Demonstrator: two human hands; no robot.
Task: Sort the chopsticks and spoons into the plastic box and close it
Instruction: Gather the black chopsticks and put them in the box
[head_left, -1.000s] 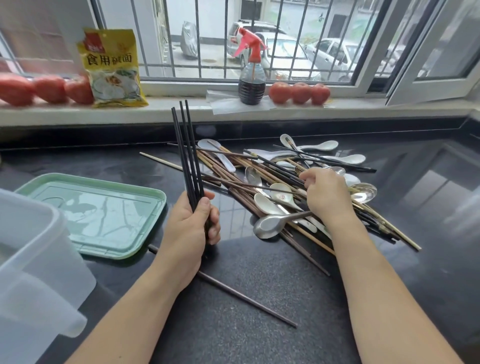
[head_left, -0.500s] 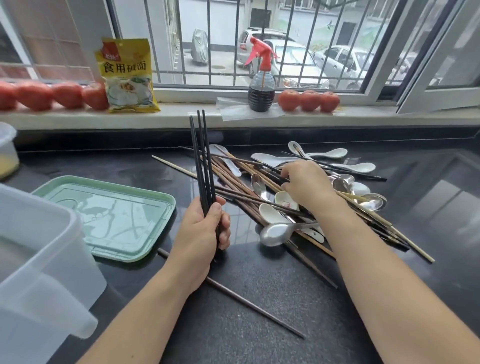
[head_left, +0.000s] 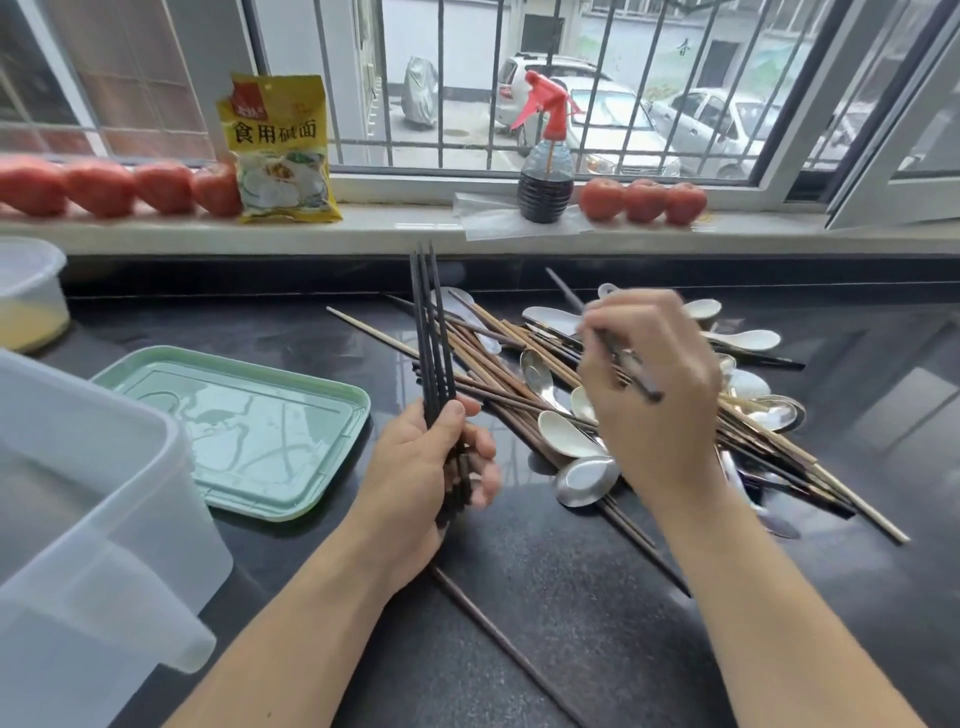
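My left hand (head_left: 431, 467) grips a bundle of black chopsticks (head_left: 430, 332) standing upright above the counter. My right hand (head_left: 649, 395) is raised over the pile and pinches a single dark chopstick (head_left: 563, 291) that slants up to the far left. The pile of brown and black chopsticks (head_left: 498, 358) mixed with white and metal spoons (head_left: 569, 436) lies on the dark counter under and right of that hand. The translucent plastic box (head_left: 88, 499) stands at the near left, and its green lid (head_left: 244, 431) lies flat beside it.
One loose brown chopstick (head_left: 498, 639) lies on the counter near my left forearm. A small tub with yellow content (head_left: 26, 296) sits at the far left. On the windowsill stand tomatoes (head_left: 641, 200), a yellow packet (head_left: 280, 150) and a spray bottle (head_left: 545, 171).
My right hand has lifted off the pile with one dark chopstick pinched in its fingers. My left hand keeps the black bundle upright in the same place.
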